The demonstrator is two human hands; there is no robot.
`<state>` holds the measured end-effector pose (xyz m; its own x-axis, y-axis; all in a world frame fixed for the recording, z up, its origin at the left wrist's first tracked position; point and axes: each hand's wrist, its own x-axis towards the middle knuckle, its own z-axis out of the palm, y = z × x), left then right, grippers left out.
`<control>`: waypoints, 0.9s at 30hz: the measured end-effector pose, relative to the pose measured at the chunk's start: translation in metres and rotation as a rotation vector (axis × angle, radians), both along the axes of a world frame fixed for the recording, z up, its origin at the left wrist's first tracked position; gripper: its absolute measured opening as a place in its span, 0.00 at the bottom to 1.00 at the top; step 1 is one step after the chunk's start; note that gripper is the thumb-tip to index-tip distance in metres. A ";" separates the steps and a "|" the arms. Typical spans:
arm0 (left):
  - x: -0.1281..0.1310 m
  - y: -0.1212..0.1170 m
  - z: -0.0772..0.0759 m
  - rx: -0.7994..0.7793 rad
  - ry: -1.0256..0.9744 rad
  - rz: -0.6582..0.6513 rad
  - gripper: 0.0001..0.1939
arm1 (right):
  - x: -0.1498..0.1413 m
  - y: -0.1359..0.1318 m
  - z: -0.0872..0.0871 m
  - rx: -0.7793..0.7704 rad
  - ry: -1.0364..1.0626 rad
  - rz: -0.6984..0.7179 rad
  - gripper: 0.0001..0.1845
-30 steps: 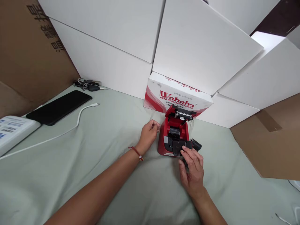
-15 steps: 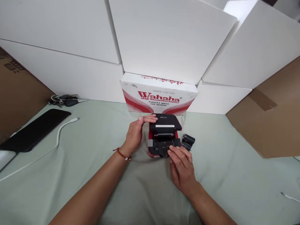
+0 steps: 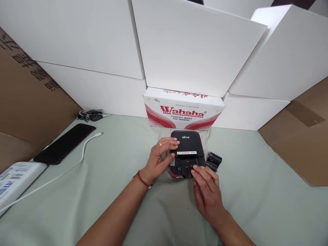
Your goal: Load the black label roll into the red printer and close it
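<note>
A small portable label printer (image 3: 189,145) with a black lid and red sides lies on the cloth, its lid lowered. From under the lid's front edge a black strip (image 3: 187,171) hangs over the printer's front. My left hand (image 3: 161,157) rests on the lid's left side, fingers stretched and thumb apart near the hinge-free front edge. On the strip's right edge, my right hand (image 3: 207,187) holds it down with its fingertips, the thumb below and partly hidden. Just right of the printer lie small black rolls (image 3: 213,160).
Behind the printer stands a Wahaha water box (image 3: 183,111), with white boxes (image 3: 184,44) behind it. At left are keys (image 3: 92,115), a black phone (image 3: 65,143), a white cable (image 3: 83,150) and a white power strip (image 3: 23,181). Cardboard boxes (image 3: 302,136) flank both sides.
The printer's lid, raised before, is now down over the roll compartment. My left hand has moved forward and down with it. My right hand stays on the black strip; the view has shifted.
</note>
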<state>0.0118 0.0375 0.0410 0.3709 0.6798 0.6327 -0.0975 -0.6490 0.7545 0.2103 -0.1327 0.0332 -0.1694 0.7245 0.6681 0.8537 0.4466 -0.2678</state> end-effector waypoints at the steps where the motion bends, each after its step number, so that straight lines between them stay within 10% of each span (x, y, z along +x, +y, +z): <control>1: -0.001 0.000 -0.001 -0.024 -0.014 -0.031 0.09 | 0.000 0.000 0.000 0.000 0.000 -0.001 0.34; 7: -0.003 -0.001 0.006 -0.213 -0.053 -0.176 0.17 | 0.000 -0.002 0.001 -0.028 -0.004 0.000 0.34; 17: 0.003 -0.008 0.005 -0.101 -0.006 0.041 0.26 | 0.000 -0.001 0.000 -0.027 0.015 0.004 0.37; 27: -0.010 -0.007 0.005 -0.033 0.108 -0.093 0.11 | 0.001 0.000 -0.002 -0.021 0.013 -0.006 0.36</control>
<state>0.0015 0.0301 0.0459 0.4978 0.6592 0.5637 -0.0735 -0.6155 0.7847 0.2109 -0.1326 0.0311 -0.1564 0.7393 0.6549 0.8526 0.4358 -0.2883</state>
